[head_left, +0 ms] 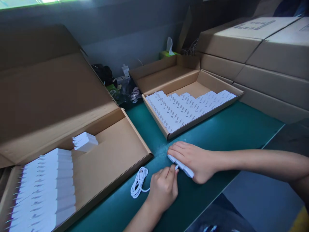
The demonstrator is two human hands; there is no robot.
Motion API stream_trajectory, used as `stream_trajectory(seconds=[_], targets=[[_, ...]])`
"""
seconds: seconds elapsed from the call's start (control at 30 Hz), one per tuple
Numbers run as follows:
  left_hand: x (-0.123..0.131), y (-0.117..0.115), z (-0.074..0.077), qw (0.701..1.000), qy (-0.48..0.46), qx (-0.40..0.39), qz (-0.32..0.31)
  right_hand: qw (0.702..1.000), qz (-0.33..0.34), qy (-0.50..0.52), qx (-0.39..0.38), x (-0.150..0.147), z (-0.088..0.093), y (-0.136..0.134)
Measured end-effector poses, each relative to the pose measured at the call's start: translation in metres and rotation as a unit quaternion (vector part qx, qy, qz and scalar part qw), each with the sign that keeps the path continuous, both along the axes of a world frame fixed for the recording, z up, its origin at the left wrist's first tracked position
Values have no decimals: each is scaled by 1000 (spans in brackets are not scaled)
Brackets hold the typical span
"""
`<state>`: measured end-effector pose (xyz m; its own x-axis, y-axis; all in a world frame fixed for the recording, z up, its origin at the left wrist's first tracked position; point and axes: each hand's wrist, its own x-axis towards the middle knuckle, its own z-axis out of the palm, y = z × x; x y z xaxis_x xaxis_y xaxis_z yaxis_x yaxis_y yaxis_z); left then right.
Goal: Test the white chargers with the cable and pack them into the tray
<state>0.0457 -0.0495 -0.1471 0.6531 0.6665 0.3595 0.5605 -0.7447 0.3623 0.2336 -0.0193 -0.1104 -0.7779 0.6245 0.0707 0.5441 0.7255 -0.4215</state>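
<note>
My right hand (193, 158) lies over a long, flat white device (184, 168), pressing it to the green table with the fingers wrapped over its far side. Beside it, my left hand (164, 183) is closed in a pinch on the plug end of a white cable (139, 183). The plug (177, 167) meets the near long edge of the device; whether it sits inside a socket cannot be made out. The rest of the cable lies in a loose coil left of my left hand.
An open carton (135, 167) at left holds rows of white pieces (48, 190) and a small separate stack (85, 141). Another open carton (205, 119) behind my hands contains white pieces with dark marks (183, 108). Closed cartons (270, 67) are stacked at right.
</note>
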Motion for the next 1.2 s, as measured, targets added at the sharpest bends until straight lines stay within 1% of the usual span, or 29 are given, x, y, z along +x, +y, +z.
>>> stream_trajectory(seconds=[0.2, 0.4, 0.6, 0.73, 0.8, 0.9, 1.2], targets=[[5, -1, -1, 1000, 1, -15, 15, 1000, 5, -11, 8, 0, 1, 0], [2, -1, 0, 1000, -5, -19, 3, 1000, -4, -15, 4, -1, 1, -1], [-6, -1, -1, 999, -27, -23, -15, 1000, -4, -23, -4, 0, 2, 0], [-13, -4, -2, 999, -40, -26, -2, 1000, -5, -27, -1, 1, 2, -1], [-14, -6, -2, 999, -41, -24, -6, 1000, -8, -27, 1, 1, 1, -1], [-12, -11, -1, 999, -39, -27, -23, 1000, -9, -23, 8, 1, 1, -1], [0, -24, -5, 999, -31, -32, -22, 1000, -8, -12, 17, 0, 3, 0]])
